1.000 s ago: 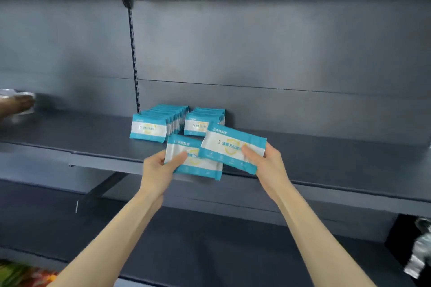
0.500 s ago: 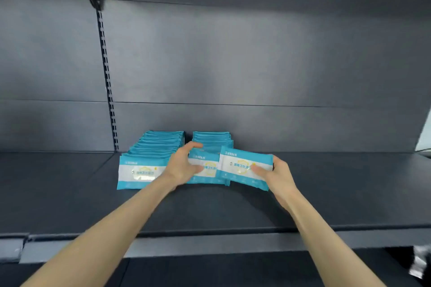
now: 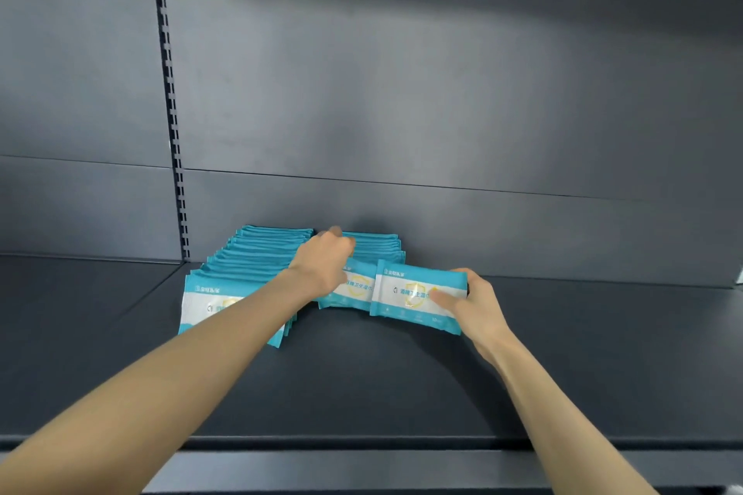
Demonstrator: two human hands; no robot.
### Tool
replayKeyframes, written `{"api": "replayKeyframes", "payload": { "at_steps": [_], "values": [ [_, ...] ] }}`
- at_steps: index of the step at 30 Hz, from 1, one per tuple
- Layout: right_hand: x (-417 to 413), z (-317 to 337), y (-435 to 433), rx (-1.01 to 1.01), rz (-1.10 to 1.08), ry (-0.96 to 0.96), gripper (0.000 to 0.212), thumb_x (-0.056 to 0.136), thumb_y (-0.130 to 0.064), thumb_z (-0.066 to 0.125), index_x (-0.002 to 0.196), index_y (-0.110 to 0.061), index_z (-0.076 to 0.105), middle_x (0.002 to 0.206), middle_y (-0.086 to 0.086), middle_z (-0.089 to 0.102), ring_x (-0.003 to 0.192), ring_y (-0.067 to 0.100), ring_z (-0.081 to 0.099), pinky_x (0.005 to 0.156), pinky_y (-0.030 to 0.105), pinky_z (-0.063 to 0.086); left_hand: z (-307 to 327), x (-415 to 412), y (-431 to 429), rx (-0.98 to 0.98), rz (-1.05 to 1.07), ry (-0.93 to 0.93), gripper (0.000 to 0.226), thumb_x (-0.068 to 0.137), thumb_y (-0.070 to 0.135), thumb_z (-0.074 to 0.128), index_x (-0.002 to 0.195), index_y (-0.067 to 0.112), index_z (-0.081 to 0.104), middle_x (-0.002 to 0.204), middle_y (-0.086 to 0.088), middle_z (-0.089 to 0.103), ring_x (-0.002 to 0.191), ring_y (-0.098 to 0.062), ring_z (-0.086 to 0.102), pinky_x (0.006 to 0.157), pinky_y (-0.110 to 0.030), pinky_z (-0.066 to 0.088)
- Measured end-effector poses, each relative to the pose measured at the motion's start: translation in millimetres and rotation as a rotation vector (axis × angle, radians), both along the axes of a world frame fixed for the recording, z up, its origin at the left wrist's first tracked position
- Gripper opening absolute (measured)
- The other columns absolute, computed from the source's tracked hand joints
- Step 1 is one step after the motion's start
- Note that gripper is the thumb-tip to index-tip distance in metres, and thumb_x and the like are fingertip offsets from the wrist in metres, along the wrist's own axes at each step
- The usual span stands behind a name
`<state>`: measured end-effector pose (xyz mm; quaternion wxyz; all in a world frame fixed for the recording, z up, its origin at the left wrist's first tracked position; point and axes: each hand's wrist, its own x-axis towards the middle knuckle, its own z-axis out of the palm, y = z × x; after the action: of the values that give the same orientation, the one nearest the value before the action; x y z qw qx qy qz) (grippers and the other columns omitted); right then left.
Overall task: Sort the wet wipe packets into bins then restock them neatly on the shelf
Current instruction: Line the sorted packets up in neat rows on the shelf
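Now down on the shelf (image 3: 362,382), my left hand (image 3: 321,265) holds the left packet (image 3: 359,291) fronting the second row (image 3: 376,244), and my right hand (image 3: 474,305) grips the right packet (image 3: 410,295) beside it.

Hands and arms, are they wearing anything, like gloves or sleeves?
No. The left hand and right hand are bare, without gloves. The left forearm and right forearm are bare too: no sleeves in view, no watch, bracelet or rings.

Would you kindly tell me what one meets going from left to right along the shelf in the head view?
Slotted upright → long row of packets → left hand → left-hand packet → right-hand packet → right hand.
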<state>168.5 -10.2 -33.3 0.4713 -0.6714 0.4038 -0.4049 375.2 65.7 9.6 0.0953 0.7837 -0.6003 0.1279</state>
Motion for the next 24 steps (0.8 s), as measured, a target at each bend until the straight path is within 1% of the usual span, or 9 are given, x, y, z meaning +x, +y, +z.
{"api": "replayKeyframes", "payload": {
  "at_steps": [5,8,10,13,17,18,21,23,24],
  "values": [
    [6,0,-4,-0.006,0.002,0.021,0.022,0.088,-0.004,0.065,0.106,-0.012,0.054,0.106,0.007,0.066,0.092,0.018,0.066,0.066,0.027,0.055,-4,0,-3,0.062,-0.003,-0.134,0.038,0.086,0.024,0.067,0.112,0.007,0.047,0.108,-0.01,0.06,0.096,-0.03,0.059,0.074,-0.037,0.048],
    [9,0,-6,-0.017,-0.001,0.039,0.022,0.087,-0.005,0.066,0.102,-0.013,0.054,0.106,0.006,0.066,0.094,0.017,0.066,0.073,0.03,0.057,-2,2,-2,0.068,-0.03,-0.126,0.037,0.086,0.025,0.067,0.113,0.006,0.05,0.114,-0.011,0.052,0.099,-0.03,0.058,0.077,-0.037,0.047],
    [13,0,-6,-0.023,0.013,0.045,0.021,0.086,-0.005,0.067,0.1,-0.014,0.055,0.105,0.005,0.067,0.094,0.017,0.067,0.074,0.031,0.058,2,8,0,0.07,-0.074,-0.097,0.038,0.086,0.019,0.068,0.118,0.008,0.052,0.122,-0.01,0.046,0.109,-0.028,0.051,0.085,-0.036,0.046],
    [24,2,-2,-0.051,0.054,0.081,0.019,0.085,-0.007,0.069,0.093,-0.016,0.055,0.102,0.002,0.067,0.093,0.017,0.067,0.072,0.028,0.057,11,23,5,0.126,-0.141,-0.05,0.057,0.082,0.013,0.071,0.133,0.015,0.047,0.136,-0.006,0.04,0.126,-0.024,0.039,0.099,-0.034,0.04],
    [47,3,1,-0.166,0.081,0.143,0.022,0.082,-0.009,0.073,0.082,-0.018,0.053,0.09,-0.005,0.063,0.086,0.012,0.063,0.062,0.015,0.049,8,33,8,0.22,-0.178,-0.002,0.08,0.077,0.033,0.076,0.144,0.016,0.035,0.145,-0.002,0.038,0.133,-0.023,0.035,0.107,-0.034,0.034],
    [54,2,1,-0.219,0.063,0.185,0.022,0.08,-0.01,0.075,0.082,-0.019,0.054,0.093,-0.006,0.058,0.09,0.012,0.059,0.066,0.014,0.047,5,33,8,0.226,-0.178,-0.014,0.082,0.077,0.039,0.074,0.144,0.015,0.033,0.145,-0.001,0.038,0.133,-0.022,0.035,0.106,-0.035,0.035],
    [73,-5,-2,-0.373,-0.052,0.366,0.032,0.076,-0.019,0.079,0.094,-0.019,0.053,0.111,-0.003,0.039,0.107,0.012,0.041,0.093,0.027,0.046,-3,29,3,0.225,-0.177,-0.094,0.076,0.08,0.049,0.068,0.14,0.012,0.038,0.139,-0.002,0.044,0.128,-0.023,0.042,0.103,-0.038,0.036],
    [77,-7,-2,-0.494,-0.122,0.459,0.05,0.075,-0.024,0.079,0.114,-0.019,0.048,0.121,-0.002,0.034,0.113,0.014,0.037,0.099,0.033,0.043,-7,27,0,0.228,-0.171,-0.181,0.068,0.082,0.049,0.065,0.133,0.01,0.041,0.133,-0.003,0.047,0.124,-0.023,0.044,0.105,-0.039,0.032],
    [76,-7,-2,-0.553,-0.12,0.497,0.063,0.075,-0.025,0.078,0.127,-0.018,0.042,0.128,-0.002,0.031,0.118,0.017,0.035,0.101,0.035,0.041,-9,26,-1,0.232,-0.166,-0.212,0.067,0.084,0.048,0.063,0.134,0.009,0.04,0.135,-0.005,0.045,0.127,-0.022,0.042,0.109,-0.04,0.028]
  ]
}}
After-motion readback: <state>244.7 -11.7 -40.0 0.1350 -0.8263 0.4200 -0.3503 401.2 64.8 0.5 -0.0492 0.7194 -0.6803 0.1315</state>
